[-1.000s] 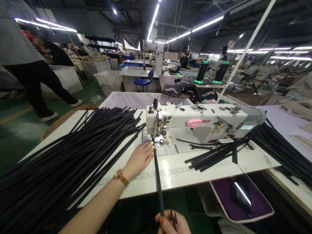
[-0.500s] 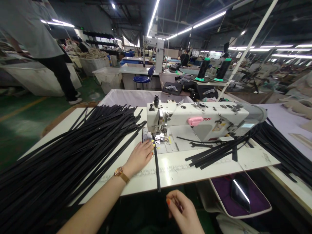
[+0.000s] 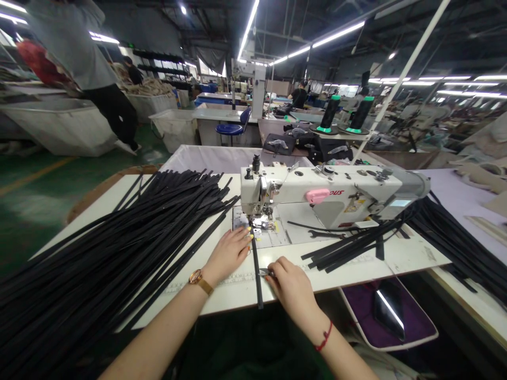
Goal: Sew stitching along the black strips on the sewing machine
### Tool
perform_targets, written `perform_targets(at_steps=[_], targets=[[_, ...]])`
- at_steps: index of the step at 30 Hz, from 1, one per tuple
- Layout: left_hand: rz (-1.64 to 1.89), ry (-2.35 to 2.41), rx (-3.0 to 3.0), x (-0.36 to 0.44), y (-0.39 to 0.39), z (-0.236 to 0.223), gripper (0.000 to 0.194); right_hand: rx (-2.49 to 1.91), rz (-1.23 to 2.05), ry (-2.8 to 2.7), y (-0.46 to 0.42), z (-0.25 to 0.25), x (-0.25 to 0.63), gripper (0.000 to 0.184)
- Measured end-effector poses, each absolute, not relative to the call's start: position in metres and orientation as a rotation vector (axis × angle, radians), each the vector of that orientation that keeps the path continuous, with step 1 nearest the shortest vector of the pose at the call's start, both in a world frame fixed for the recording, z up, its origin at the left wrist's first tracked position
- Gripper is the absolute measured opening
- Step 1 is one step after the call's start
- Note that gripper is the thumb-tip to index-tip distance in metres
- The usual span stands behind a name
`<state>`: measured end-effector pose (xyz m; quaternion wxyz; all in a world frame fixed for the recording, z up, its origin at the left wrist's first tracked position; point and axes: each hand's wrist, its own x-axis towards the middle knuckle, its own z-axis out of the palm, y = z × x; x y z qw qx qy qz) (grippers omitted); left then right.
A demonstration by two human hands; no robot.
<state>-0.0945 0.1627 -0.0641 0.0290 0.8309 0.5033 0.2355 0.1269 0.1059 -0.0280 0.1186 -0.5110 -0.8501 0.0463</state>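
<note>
A narrow black strap [image 3: 255, 270] runs from under the presser foot of the white sewing machine [image 3: 328, 196] toward me across the white table [image 3: 277, 285]. My left hand [image 3: 229, 252] lies flat beside the strap near the needle, fingers stretched out and pressing on it. My right hand [image 3: 291, 287] rests on the table just right of the strap, fingers curled round a small metal tool, likely thread snips [image 3: 264, 272], whose tip points at the strap.
A big heap of black straps [image 3: 119, 248] covers the table's left side. More black straps [image 3: 356, 245] lie right of the machine and further right [image 3: 455, 237]. A purple tray [image 3: 392, 316] hangs below the table edge. A person [image 3: 91, 58] walks at the far left.
My right hand let go of the strap's near end below the table, rose and came onto the table beside the strap with the small tool. The strap now lies flat. The person at left walked farther away.
</note>
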Motion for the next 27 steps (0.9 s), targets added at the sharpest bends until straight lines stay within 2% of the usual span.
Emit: perform_targets(at_steps=[13,27], targets=[[0.765,1.53,2.553,-0.098,0.165,-0.069,0.036,-1.33,0.341,-2.531,0.105,-0.023,0.126,0.008],[0.733,1.549,2.563,-0.097,0.163,-0.067,0.036,-1.336,0.389,-2.53,0.096,-0.025,0.13,0.009]])
